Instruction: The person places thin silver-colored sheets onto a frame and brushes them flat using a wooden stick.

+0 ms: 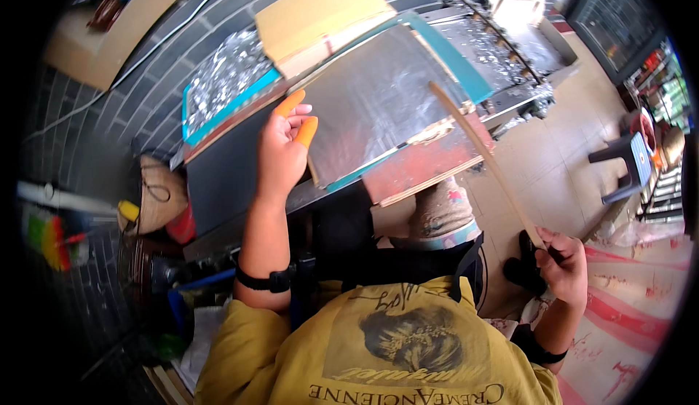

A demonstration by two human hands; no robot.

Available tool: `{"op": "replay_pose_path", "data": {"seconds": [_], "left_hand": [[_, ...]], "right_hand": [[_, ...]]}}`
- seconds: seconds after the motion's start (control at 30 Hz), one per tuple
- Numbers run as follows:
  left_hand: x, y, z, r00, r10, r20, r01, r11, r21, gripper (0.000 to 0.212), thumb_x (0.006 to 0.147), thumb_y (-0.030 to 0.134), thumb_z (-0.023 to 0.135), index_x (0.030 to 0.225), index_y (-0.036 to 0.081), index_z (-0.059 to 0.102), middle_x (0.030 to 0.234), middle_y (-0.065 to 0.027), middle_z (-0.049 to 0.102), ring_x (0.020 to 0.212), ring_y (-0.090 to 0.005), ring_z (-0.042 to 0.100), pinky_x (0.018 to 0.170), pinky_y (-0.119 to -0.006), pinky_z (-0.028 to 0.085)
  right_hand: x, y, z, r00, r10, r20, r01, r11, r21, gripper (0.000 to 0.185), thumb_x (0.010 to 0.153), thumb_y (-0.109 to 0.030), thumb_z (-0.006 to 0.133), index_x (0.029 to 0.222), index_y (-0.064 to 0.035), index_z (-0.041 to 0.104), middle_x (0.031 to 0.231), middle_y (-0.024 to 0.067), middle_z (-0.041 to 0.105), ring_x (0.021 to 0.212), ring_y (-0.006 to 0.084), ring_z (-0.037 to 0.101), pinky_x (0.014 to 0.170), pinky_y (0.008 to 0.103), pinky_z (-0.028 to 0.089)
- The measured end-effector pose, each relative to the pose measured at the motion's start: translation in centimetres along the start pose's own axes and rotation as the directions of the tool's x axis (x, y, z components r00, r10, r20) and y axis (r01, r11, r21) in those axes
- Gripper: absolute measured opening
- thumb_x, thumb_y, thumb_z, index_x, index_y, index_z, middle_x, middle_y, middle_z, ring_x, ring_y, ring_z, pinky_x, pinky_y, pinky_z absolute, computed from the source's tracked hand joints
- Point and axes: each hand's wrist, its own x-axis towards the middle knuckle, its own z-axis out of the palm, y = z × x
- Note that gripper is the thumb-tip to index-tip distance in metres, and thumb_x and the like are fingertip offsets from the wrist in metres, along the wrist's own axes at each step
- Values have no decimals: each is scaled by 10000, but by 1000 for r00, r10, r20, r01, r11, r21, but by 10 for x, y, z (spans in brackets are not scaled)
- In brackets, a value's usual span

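Note:
My left hand (284, 151), with orange finger cots on two fingers, is at the left side of a smooth dark grey sheet (377, 99). Its fingers are apart and hold nothing; whether they touch the sheet's edge, I cannot tell. The sheet lies on top of a stack with pale, ragged edges and a teal board (464, 69) below. Off to the right, my right hand (562, 266) grips one end of a long thin wooden stick (492, 165). The stick's far tip reaches over the right part of the grey sheet.
Crumpled silvery foil fills a teal-edged tray (229, 80) at the back left, beside a cardboard piece (322, 17). A reddish board (426, 167) juts out in front. Foil scraps lie around a metal frame (502, 50) at the back right. A plastic stool (628, 165) stands on the floor.

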Motion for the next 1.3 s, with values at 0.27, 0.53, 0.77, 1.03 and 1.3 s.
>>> {"op": "replay_pose_path", "data": {"seconds": [0.27,0.53,0.77,1.03,1.3], "left_hand": [[-42,5,-43,862,-498,99,485,865,130,353,942,73,508,1285,-7,482,942,-95,600,769,-142,604,675,-252,502],[-52,0,-37,741,-657,136,652,753,85,418,983,226,507,1319,-6,418,928,-126,610,760,-189,647,610,-288,521],[-50,-3,-36,779,-615,122,622,783,-27,482,968,193,523,1354,-41,355,907,-143,602,727,-195,652,571,-286,521],[-5,-35,-33,900,-435,-42,386,836,-391,549,929,208,596,1317,-100,358,1078,-187,618,906,-234,648,773,-333,541],[44,-47,-16,952,-302,-41,281,922,-266,241,859,195,692,979,-13,678,825,-45,675,679,-123,622,621,-266,487]], "right_hand": [[16,-11,16,995,-36,91,42,996,-74,376,725,129,564,1092,87,630,714,-4,499,653,62,426,572,215,340],[32,-37,38,986,-37,162,64,984,-165,377,724,113,576,1092,64,643,681,-10,464,614,58,402,544,216,329],[36,-40,44,981,-74,179,112,971,-210,399,721,111,587,1109,45,648,672,4,457,611,63,411,549,221,346],[48,-51,52,973,-112,201,153,967,-203,407,737,115,587,1132,34,646,662,0,458,602,64,411,553,214,353],[88,-75,64,941,-272,202,315,921,-228,353,805,75,577,1141,-11,643,599,-14,421,541,69,352,504,231,310]]}}
